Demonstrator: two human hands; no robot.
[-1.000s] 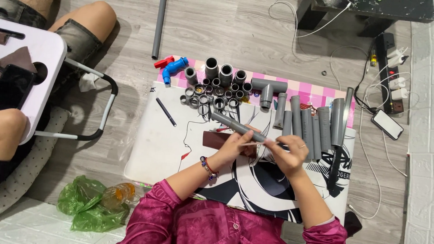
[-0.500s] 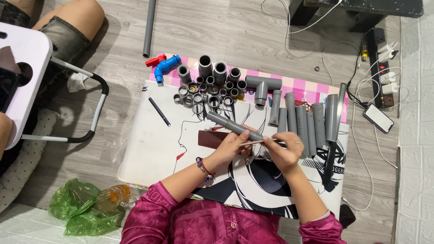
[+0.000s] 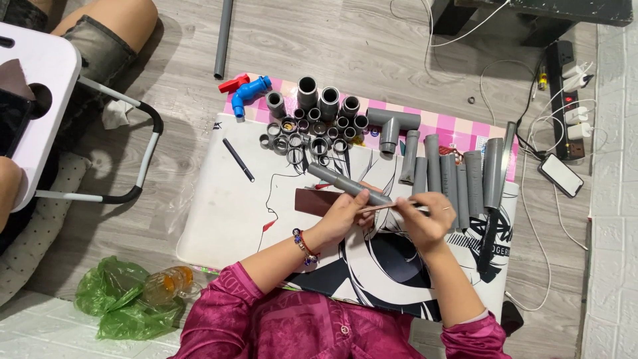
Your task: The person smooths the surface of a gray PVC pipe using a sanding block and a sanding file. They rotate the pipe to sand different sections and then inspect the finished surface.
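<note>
Mostly unchanged vs a sec ago: left hand (image 3: 345, 214) stays wrapped round the long grey plastic pipe (image 3: 347, 184), fingers closed on its near end, pipe angled up-left over the white printed mat (image 3: 226, 213). Right hand (image 3: 428, 216) still pinches a thin brownish strip, prob sandpaper (image 3: 385, 207), thumb and fingers shut on it, strip laid against the pipe's near end. Hands sit a touch further right in view, but that looks like head-cam shift, not hand travel; mat and parts slid the same way. So the rubbing at the pipe end reads as mid-way, no new step begun.

Around them: dark brown flat rectangular piece (image 3: 318, 201) on the mat just left of the left hand; cluster of short grey pipe couplings (image 3: 312, 123) beyond; grey T-shaped fitting (image 3: 392, 123); row of cut grey pipe lengths (image 3: 458, 173) just beyond the right hand; blue plastic tap (image 3: 251, 93) at the pink checked cloth (image 3: 458, 126) edge; black pen-like stick (image 3: 238, 159).

Hard to tell: the pipe's near end is covered by both hands, so contact pt w/ the strip isn't clear. Strip's material is a guess. Another person's bare leg (image 3: 113, 20) is cut off top-left.
</note>
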